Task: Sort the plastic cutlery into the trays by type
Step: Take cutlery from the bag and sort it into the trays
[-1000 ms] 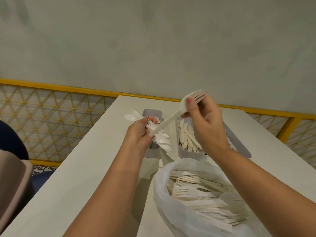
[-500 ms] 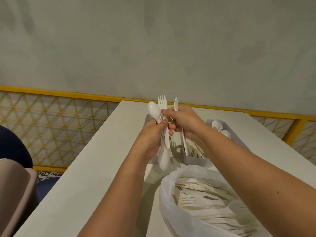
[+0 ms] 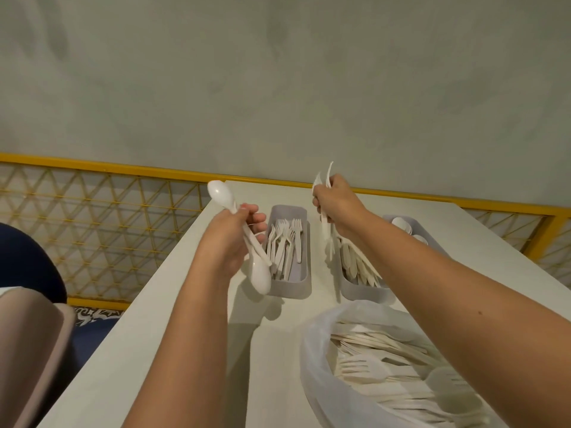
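- The left hand (image 3: pixel 230 239) is clenched round two white spoons (image 3: pixel 258 273). One bowl points up and far, the other hangs down near the front left corner of the fork tray (image 3: pixel 290 290).
- The right hand (image 3: pixel 336 205) pinches a small bunch of thin white pieces (image 3: pixel 324 225), raised over the gap between the fork tray and the knife tray (image 3: pixel 364 293). One tip looks tined, but their exact types are hard to tell.
- My reading is that the mixed handful is split by type, spoons in one hand and the rest in the other, so each hand can drop its share in one go.
- The spoons sit on the wrong side: the spoon tray (image 3: pixel 431 234) is the far-right one, partly hidden behind the right forearm. The left hand would likely have to cross over both other trays, and the right arm is in the way.
- Forks (image 3: pixel 287 242) lie lengthwise in the left tray and knives (image 3: pixel 358 267) in the middle one.
- An open plastic bag (image 3: pixel 318 381) on the near right of the desk (image 3: pixel 185 335) is heaped with unsorted cutlery, so much of the sorting remains.
- A yellow mesh railing (image 3: pixel 102 223) runs along the far edge of the desk, below a plain wall (image 3: pixel 278 88).
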